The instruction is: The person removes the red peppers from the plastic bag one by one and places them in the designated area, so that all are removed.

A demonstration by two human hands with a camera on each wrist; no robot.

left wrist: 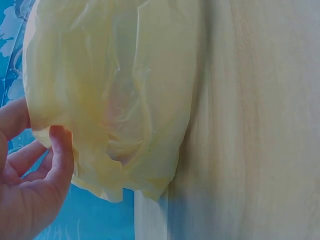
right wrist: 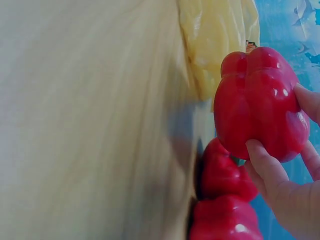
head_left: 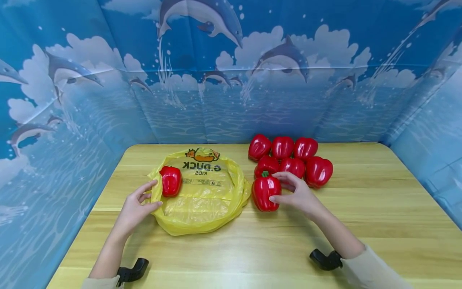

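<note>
A yellow plastic bag [head_left: 202, 226] with a duck print lies spread on the table, its mouth turned up toward me. Inside it, against the left side, is one red bell pepper [head_left: 171, 181]. My left hand [head_left: 136, 208] pinches the bag's left rim between thumb and fingers; in the left wrist view the thumb [left wrist: 61, 150] lies over the yellow film. Just right of the bag, my right hand [head_left: 296, 196] grips another red bell pepper [right wrist: 260, 105], green stem upward in the head view. It appears lifted above the table in the right wrist view.
Several more red bell peppers [head_left: 306, 149] stand grouped at the back, right of the bag, close behind my right hand. The wooden table [head_left: 231, 257] ends at a blue dolphin-print curtain [head_left: 231, 112] at the back and sides.
</note>
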